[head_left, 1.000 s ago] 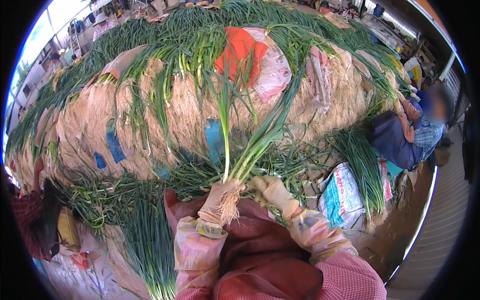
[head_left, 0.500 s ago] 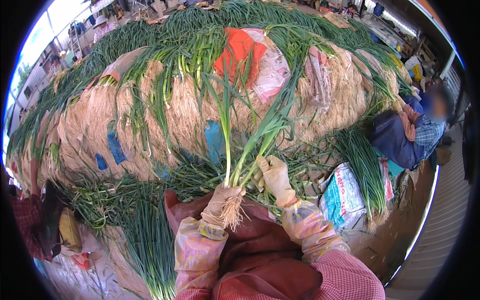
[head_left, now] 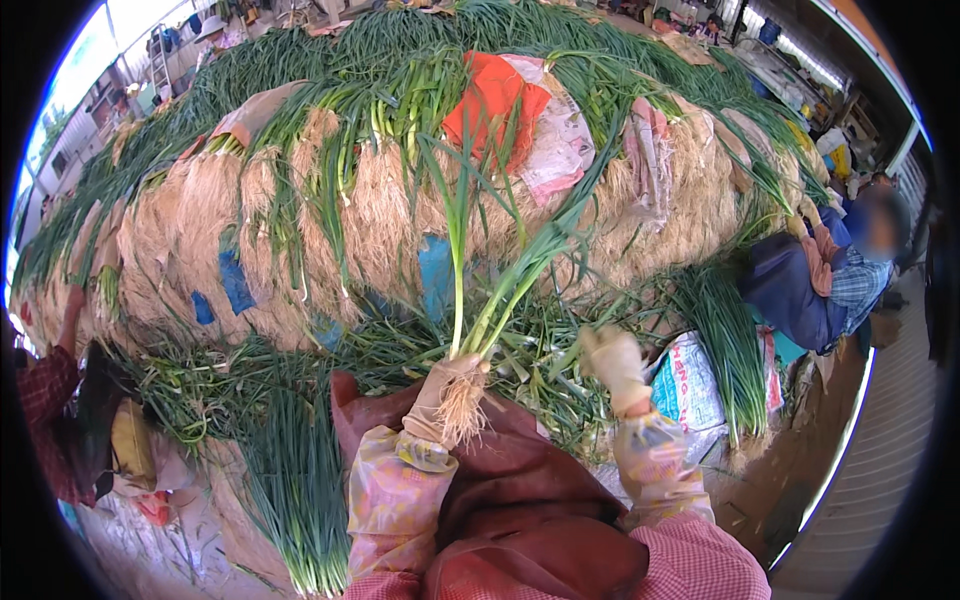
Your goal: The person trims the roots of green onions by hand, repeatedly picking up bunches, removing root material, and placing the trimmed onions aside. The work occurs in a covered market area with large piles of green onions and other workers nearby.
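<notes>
My left hand (head_left: pixel 437 392), in a pale glove, is closed round the base of a few green onions (head_left: pixel 505 290) above my lap. Their pale, stringy roots (head_left: pixel 462 405) hang over the glove, and the long leaves point away from me. My gloved right hand (head_left: pixel 614 362) is off to the right, apart from the stalks and above loose green leaves. Motion blurs its fingers, so their pose and anything in them cannot be made out. A dark red apron (head_left: pixel 500 485) covers my lap.
Ahead rises a long heap of green onions, roots (head_left: pixel 380 200) facing me, partly covered by a red cloth (head_left: pixel 497 112) and sacks. Trimmed leaves (head_left: pixel 250 375) litter the ground. Bundles lie at left (head_left: pixel 295 490) and right (head_left: pixel 725 370), the latter beside a printed sack (head_left: pixel 690 380). People sit on both sides.
My right hand has moved away from the green onions, to the right. My left hand still grips them in nearly the same place.
</notes>
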`<state>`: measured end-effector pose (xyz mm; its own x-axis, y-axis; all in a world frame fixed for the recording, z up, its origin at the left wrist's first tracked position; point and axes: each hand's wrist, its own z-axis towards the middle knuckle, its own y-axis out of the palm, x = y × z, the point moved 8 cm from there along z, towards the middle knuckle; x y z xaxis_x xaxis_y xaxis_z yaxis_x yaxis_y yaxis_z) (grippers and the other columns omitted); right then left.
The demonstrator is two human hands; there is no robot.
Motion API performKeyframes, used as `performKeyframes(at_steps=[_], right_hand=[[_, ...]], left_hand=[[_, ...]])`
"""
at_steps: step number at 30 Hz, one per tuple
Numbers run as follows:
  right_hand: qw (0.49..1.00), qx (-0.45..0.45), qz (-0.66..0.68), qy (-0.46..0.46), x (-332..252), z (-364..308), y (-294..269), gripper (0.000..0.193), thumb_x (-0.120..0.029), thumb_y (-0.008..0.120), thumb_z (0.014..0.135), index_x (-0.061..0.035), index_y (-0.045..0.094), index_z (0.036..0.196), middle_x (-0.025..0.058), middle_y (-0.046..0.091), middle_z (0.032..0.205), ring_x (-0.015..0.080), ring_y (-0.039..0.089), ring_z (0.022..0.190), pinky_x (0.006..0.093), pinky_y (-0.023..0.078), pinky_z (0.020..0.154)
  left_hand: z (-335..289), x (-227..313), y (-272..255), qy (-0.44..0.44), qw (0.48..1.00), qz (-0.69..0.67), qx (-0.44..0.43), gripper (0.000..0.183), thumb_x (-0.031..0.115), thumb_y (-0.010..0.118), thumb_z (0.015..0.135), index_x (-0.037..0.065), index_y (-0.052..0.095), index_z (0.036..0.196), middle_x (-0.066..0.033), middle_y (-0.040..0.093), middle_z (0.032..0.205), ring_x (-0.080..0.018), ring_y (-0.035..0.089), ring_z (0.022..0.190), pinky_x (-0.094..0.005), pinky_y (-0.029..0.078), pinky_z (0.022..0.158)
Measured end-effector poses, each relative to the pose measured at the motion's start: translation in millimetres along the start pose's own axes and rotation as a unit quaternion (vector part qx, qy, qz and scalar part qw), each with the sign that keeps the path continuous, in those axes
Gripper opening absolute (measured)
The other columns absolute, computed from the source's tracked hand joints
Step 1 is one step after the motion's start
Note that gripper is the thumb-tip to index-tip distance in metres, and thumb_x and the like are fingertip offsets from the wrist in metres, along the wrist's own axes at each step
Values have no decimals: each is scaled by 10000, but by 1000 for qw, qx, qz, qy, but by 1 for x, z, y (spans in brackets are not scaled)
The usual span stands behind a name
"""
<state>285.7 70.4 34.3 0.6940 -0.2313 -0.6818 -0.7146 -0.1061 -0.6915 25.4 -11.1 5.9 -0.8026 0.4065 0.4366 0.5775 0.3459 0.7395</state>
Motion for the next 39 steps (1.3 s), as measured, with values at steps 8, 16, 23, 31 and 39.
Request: performKeyframes(at_steps=[8, 16, 23, 31, 39], right_hand=[[898, -217, 366, -113, -81, -33, 102, 324, -233, 666, 924, -22, 606, 1163, 51, 673, 824, 88, 578, 601, 219, 465, 512], [878, -250, 381, -145, -112, -88, 72, 183, -155, 608, 954, 8, 617, 870, 61, 662, 719, 64, 562, 541, 204, 413, 433], [920, -265, 245, -151, -37, -35, 81, 618, -422, 604, 938, -9, 440, 1368, 111, 639, 1159, 237, 645, 1013, 333, 537, 827], [746, -407, 526, -46, -130, -75, 138, 610, -462, 572, 941, -16, 431, 1333, 179, 520, 1336, 297, 559, 1200, 455, 481, 1008], [627, -367, 687, 25, -198, -19, 197, 342, -138, 626, 917, 31, 533, 1199, 55, 620, 895, 160, 613, 803, 277, 512, 751]], left_hand=[[12, -27, 5, -127, 975, -71, -168, 118, 132, 583, 943, 15, 575, 951, -42, 584, 705, -95, 498, 460, -199, 407, 378], [-17, -9, 20, -64, 992, 65, -85, 116, 144, 621, 924, 41, 590, 880, -30, 582, 667, -89, 512, 477, -192, 403, 394], [-24, 11, 34, 48, 937, 338, -75, 376, 88, 687, 835, -11, 595, 1186, -43, 662, 897, -88, 583, 695, -228, 463, 607], [-141, 34, 5, 105, 426, 881, 175, 500, 164, 523, 865, 106, 474, 1359, -176, 682, 934, -372, 661, 734, -443, 536, 636], [-298, 88, -98, 303, 855, 405, 111, 494, -81, 730, 782, -7, 596, 1252, -107, 622, 1258, -161, 613, 1112, -270, 476, 947]])
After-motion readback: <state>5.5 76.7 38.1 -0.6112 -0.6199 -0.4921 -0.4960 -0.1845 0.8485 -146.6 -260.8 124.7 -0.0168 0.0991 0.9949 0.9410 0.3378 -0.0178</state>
